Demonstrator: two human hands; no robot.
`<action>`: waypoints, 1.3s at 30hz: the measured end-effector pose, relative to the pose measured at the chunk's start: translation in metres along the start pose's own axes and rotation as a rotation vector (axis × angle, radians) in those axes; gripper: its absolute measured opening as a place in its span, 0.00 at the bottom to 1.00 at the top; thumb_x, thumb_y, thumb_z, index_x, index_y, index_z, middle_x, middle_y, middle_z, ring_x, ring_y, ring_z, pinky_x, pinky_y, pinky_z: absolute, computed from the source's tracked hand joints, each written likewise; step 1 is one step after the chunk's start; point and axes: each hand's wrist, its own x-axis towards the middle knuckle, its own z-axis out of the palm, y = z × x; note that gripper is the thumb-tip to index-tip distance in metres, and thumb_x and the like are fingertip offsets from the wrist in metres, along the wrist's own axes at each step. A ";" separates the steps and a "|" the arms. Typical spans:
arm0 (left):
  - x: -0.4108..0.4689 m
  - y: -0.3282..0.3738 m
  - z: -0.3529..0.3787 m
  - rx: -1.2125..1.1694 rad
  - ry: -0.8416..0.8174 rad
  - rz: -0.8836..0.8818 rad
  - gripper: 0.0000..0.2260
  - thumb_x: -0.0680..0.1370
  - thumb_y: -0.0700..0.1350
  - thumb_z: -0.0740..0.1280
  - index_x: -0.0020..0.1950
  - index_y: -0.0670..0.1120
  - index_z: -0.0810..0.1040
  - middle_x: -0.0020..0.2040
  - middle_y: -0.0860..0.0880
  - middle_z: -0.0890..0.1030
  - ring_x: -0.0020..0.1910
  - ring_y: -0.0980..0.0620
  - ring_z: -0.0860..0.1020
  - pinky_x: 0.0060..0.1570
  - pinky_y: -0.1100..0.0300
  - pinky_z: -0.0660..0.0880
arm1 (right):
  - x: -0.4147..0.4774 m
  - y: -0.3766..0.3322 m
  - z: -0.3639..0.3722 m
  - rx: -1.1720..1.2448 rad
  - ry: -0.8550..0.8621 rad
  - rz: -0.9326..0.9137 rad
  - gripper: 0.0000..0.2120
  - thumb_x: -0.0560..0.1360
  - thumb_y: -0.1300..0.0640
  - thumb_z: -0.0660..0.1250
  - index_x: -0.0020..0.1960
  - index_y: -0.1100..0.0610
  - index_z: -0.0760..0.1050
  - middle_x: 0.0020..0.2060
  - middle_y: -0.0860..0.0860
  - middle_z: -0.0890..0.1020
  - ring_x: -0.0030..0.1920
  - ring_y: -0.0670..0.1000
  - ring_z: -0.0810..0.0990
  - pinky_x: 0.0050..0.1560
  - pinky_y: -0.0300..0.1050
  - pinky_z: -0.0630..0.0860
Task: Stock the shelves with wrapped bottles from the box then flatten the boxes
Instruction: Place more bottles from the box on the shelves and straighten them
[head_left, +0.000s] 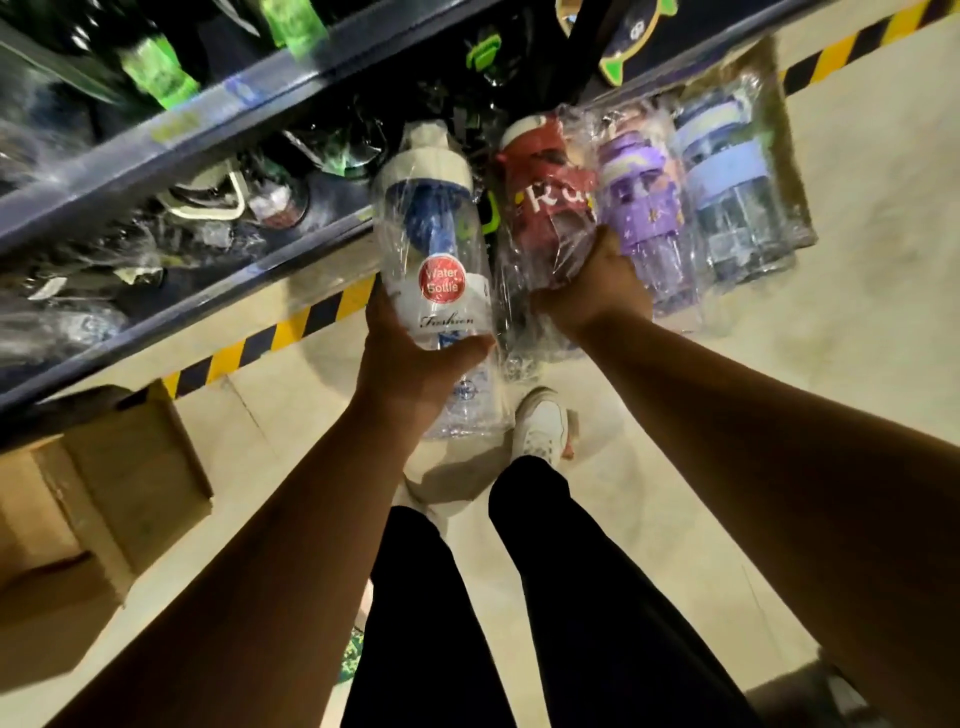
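My left hand (410, 358) grips a clear wrapped bottle (434, 244) with a white cap, a blue core and a red "Water Bottle" sticker, held upright in front of the shelf. My right hand (597, 291) grips the lower end of a red wrapped bottle (550, 208). Right of it, a purple wrapped bottle (641, 208) and a pale blue wrapped bottle (727, 192) lie in an open cardboard box (797, 171) on the floor.
Dark metal shelves (156, 150) run across the upper left, holding several wrapped bottles, some with green caps. Yellow-black tape (291, 332) marks the floor edge below them. Cardboard boxes (88, 499) stand at lower left. My legs and a white shoe (540, 426) are below.
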 end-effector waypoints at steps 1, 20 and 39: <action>-0.004 0.004 -0.004 -0.009 0.003 0.005 0.42 0.67 0.40 0.81 0.76 0.48 0.62 0.61 0.54 0.73 0.52 0.64 0.75 0.41 0.81 0.69 | -0.008 0.002 -0.007 0.026 -0.011 0.001 0.46 0.68 0.45 0.77 0.76 0.56 0.55 0.64 0.59 0.75 0.63 0.61 0.76 0.58 0.50 0.72; -0.305 0.115 -0.177 -0.299 0.110 0.103 0.27 0.73 0.37 0.75 0.69 0.46 0.69 0.56 0.47 0.83 0.45 0.63 0.82 0.37 0.69 0.77 | -0.328 -0.066 -0.172 0.426 -0.109 -0.431 0.44 0.64 0.46 0.79 0.74 0.50 0.62 0.61 0.47 0.79 0.57 0.51 0.80 0.59 0.50 0.76; -0.520 0.013 -0.503 -0.441 0.536 0.355 0.36 0.69 0.38 0.79 0.73 0.51 0.66 0.53 0.55 0.82 0.48 0.60 0.82 0.42 0.65 0.78 | -0.655 -0.274 -0.056 0.638 -0.392 -1.034 0.37 0.65 0.64 0.80 0.65 0.43 0.65 0.50 0.31 0.81 0.52 0.31 0.79 0.51 0.31 0.77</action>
